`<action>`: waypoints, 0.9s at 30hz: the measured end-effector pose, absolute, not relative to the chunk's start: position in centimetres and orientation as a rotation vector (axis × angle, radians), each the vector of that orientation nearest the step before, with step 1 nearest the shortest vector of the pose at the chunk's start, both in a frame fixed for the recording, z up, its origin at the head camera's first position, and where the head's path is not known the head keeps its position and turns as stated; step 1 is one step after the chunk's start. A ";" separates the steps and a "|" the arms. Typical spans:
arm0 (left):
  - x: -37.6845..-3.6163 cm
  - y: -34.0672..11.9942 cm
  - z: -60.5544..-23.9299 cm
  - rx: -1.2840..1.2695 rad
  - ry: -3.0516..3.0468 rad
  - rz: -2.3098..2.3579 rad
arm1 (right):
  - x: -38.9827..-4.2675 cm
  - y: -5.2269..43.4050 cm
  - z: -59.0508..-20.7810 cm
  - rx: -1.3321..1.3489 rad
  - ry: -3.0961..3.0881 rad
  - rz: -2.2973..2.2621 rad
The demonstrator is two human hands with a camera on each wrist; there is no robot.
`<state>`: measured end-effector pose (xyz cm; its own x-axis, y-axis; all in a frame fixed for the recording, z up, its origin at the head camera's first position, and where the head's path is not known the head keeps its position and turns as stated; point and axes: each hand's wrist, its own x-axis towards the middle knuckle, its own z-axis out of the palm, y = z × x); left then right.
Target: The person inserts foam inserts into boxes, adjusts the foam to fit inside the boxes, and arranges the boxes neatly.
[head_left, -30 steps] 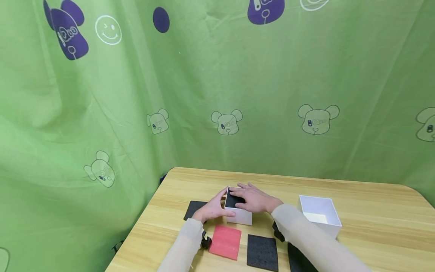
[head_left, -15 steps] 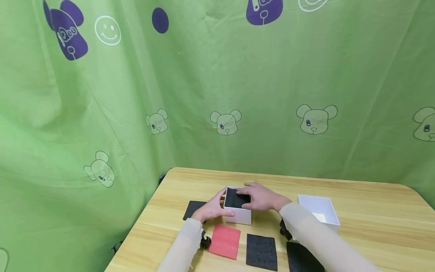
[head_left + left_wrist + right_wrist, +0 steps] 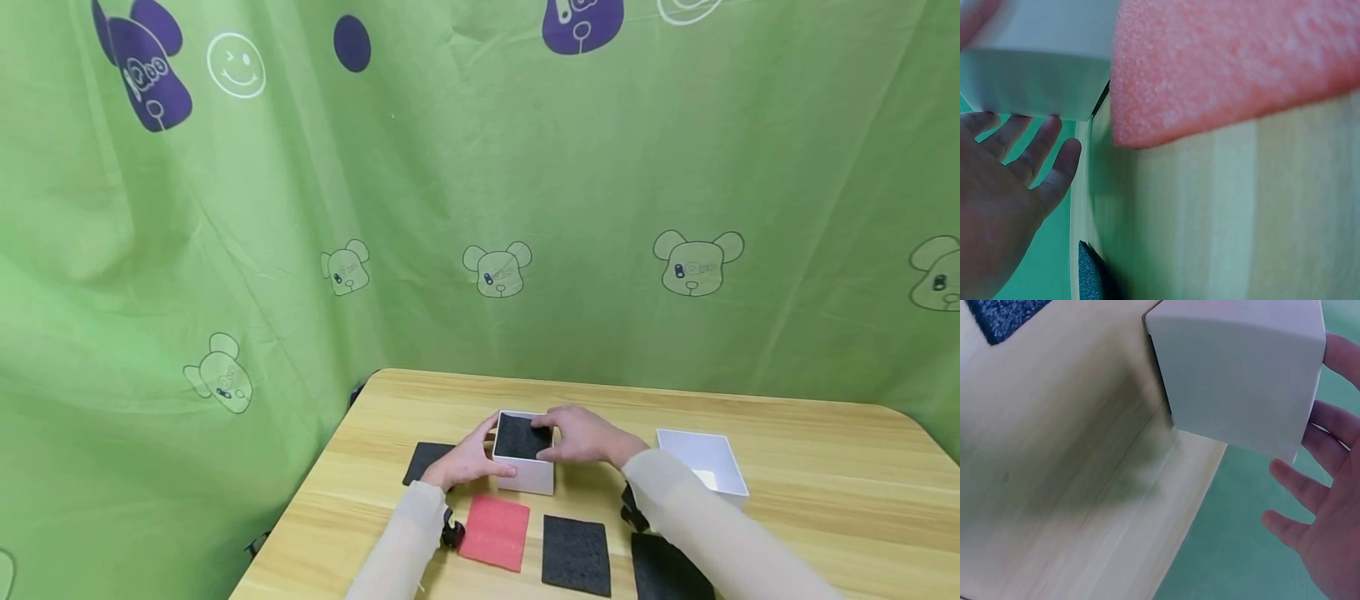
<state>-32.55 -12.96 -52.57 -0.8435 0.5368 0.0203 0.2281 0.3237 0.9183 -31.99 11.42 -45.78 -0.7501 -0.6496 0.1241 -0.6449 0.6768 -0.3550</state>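
- Head view: a person's left hand (image 3: 463, 462) rests against the left side of a small white square cardboard box (image 3: 524, 454) in the middle of a light wooden table (image 3: 810, 467), thumb along the near wall, fingers loosely bent. The right hand (image 3: 585, 436) lies over the box's right rim, fingers curved round it. A black foam pad (image 3: 520, 435) already lies inside the box. By that, one layer is in; a pink foam sheet (image 3: 495, 533) and a black foam square (image 3: 575, 556) lie loose on the table just in front. A second white open box (image 3: 702, 463), holding nothing visible, stands well to the right
- Left wrist view: the fingers (image 3: 1054, 172) are spread and nearly straight beside the box wall (image 3: 1035, 81), gripping nothing
- Right wrist view: the fingers (image 3: 1310, 487) are spread beside the box (image 3: 1238, 372); contact cannot be told
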 end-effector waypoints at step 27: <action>-32.5 -12.9 -52.5 0.701 2.329 1.516 | -30.8 13.3 -45.6 -0.836 2.907 -0.952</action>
<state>-32.48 -12.95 -52.50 -0.8449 0.5340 0.0327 0.2461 0.3336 0.9100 -30.78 13.26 -45.56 -0.8608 -0.4740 0.1855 -0.4919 0.6810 -0.5425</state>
